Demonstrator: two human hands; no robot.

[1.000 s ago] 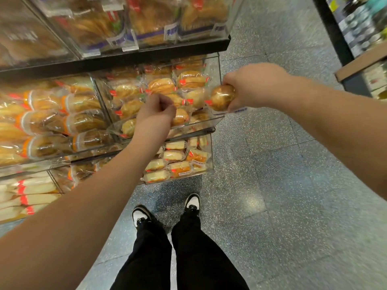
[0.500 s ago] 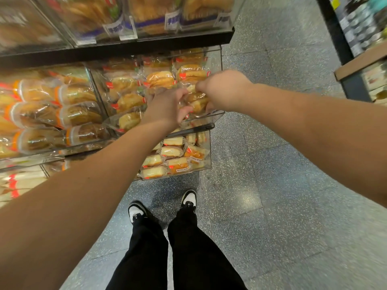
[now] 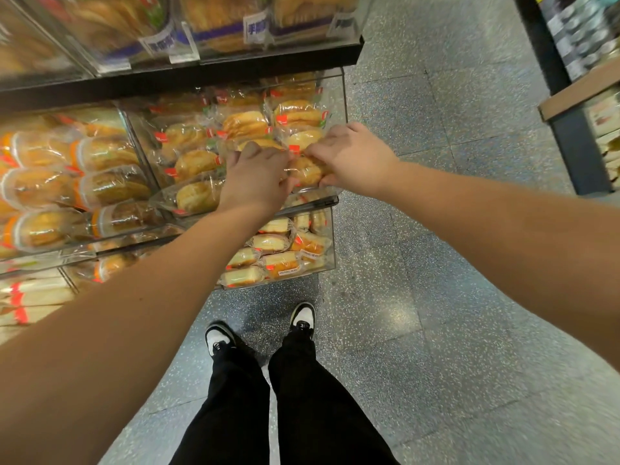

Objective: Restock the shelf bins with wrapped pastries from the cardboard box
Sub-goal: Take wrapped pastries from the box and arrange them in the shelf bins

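Presently both hands meet at the front right corner of the clear bin point(image 3: 337, 95), open floor point(image 3: 436, 263) to its right, the right hand point(image 3: 355, 159) pinching a golden wrapped pastry point(image 3: 307, 171), the left hand point(image 3: 256, 177) curled against it, whereas earlier the hands were apart.

Both forearms are bare from wrist to where they leave the view, with no sleeve, watch or band showing on either. The left hand point(image 3: 256, 177) and the right hand point(image 3: 355, 159) wear no gloves or rings that can be made out. Below the hands, the legs are in plain black trousers point(image 3: 268, 407), loose and straight, reaching the ankles. The feet are in black and white low sneakers point(image 3: 303, 317) with white toe caps, black trim and black laces.
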